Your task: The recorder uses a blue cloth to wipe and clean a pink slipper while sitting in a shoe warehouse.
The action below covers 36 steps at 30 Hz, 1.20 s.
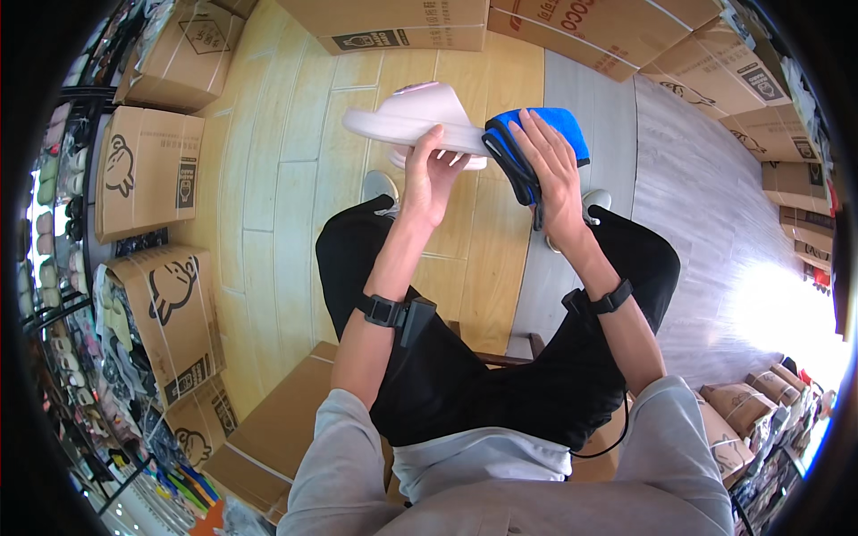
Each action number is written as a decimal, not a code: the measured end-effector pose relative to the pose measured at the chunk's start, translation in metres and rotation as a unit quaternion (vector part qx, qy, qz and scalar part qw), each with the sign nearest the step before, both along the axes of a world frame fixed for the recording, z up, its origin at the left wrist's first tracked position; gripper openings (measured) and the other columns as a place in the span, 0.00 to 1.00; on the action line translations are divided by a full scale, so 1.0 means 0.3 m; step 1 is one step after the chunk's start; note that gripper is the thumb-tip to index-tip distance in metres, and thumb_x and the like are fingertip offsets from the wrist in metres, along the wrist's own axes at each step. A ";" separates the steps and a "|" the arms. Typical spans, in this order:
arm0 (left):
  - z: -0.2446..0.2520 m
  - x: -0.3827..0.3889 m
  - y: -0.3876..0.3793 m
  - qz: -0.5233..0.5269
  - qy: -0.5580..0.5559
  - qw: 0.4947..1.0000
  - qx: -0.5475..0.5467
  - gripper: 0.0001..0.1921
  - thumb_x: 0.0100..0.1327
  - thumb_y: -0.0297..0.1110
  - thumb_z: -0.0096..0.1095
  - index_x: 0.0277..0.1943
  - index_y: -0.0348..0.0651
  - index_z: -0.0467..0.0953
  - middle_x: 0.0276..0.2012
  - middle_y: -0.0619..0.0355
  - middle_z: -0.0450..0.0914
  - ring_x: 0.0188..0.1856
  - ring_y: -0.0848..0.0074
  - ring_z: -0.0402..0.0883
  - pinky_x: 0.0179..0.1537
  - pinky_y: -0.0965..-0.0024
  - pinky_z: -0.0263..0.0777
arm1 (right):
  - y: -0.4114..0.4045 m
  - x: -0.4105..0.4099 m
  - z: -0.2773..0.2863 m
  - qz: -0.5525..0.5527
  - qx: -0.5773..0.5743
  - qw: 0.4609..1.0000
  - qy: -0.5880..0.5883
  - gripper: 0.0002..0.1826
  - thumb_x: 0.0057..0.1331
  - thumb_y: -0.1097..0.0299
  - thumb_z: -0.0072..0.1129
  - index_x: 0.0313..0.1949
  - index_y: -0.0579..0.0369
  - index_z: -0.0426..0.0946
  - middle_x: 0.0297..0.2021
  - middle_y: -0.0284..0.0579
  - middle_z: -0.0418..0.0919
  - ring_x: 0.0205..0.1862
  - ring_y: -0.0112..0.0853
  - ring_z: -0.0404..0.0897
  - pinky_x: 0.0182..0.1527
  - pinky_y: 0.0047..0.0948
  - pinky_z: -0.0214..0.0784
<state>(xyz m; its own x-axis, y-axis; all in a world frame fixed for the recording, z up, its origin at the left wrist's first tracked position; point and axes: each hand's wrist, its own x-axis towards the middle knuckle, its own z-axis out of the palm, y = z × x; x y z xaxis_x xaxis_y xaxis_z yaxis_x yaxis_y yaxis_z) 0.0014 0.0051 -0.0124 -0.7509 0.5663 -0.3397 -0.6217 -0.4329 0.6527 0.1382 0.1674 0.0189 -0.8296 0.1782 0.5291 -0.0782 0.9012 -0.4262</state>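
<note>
My left hand (432, 177) grips a pale pink slide sandal (409, 124) from below, with the thumb along the side of its thick sole. The sandal is held sideways above the floor, its broad strap upward and its toe end to the left. More pale pink material (476, 163) shows under the sole; I cannot tell whether it belongs to a second sandal. My right hand (553, 167) holds a folded blue cloth with black edging (560, 124). The cloth meets the right end of the sandal and hides it. The fingers lie flat over the cloth.
Strapped cardboard cartons (151, 174) line the left side, with more cartons (395, 23) ahead and to the right. Shelves of footwear (50, 248) stand at the far left. Wood-look flooring (288, 201) meets grey flooring (697, 221). A brown carton (281, 415) sits by my left elbow.
</note>
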 end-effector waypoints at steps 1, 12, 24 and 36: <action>0.001 0.002 -0.001 0.002 -0.011 1.000 0.014 0.31 0.65 0.47 0.75 0.63 0.39 0.69 0.57 0.54 0.73 0.63 0.66 0.76 0.69 0.50 0.72 | -0.001 -0.002 0.007 -0.002 0.008 1.000 0.003 0.32 0.70 0.71 0.56 0.74 0.55 0.71 0.75 0.53 0.70 0.76 0.47 0.69 0.76 0.50 0.59; 0.000 0.027 0.022 -0.030 0.037 0.998 0.046 0.33 0.68 0.41 0.74 0.67 0.33 0.66 0.60 0.50 0.74 0.65 0.63 0.75 0.72 0.49 0.72 | 0.045 -0.040 -0.053 -0.118 -0.226 0.965 0.070 0.25 0.74 0.72 0.65 0.69 0.59 0.75 0.72 0.59 0.73 0.71 0.52 0.75 0.70 0.45 0.69; 0.025 -0.001 0.002 -0.042 0.027 0.992 0.114 0.29 0.71 0.38 0.71 0.67 0.33 0.67 0.60 0.50 0.75 0.64 0.67 0.79 0.69 0.57 0.78 | 0.053 -0.044 -0.045 -0.171 -0.307 0.932 0.092 0.21 0.78 0.64 0.63 0.67 0.56 0.78 0.65 0.53 0.80 0.60 0.39 0.83 0.63 0.38 0.73; 0.031 0.000 0.002 -0.074 0.065 0.989 0.108 0.36 0.73 0.41 0.69 0.74 0.31 0.59 0.66 0.46 0.72 0.69 0.63 0.75 0.72 0.56 0.74 | 0.042 -0.056 -0.057 -0.323 -0.602 0.729 -0.032 0.30 0.80 0.45 0.57 0.62 0.62 0.80 0.51 0.45 0.85 0.54 0.27 0.78 0.62 0.31 0.69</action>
<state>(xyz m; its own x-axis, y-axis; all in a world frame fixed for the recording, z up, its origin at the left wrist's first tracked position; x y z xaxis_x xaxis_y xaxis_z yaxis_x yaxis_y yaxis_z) 0.0014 0.0056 -0.0031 -0.6832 0.7226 -0.1047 -0.6061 -0.4812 0.6333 0.1214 0.1800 0.0020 -0.3824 0.8463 -0.3707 0.2517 -0.2907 -0.9231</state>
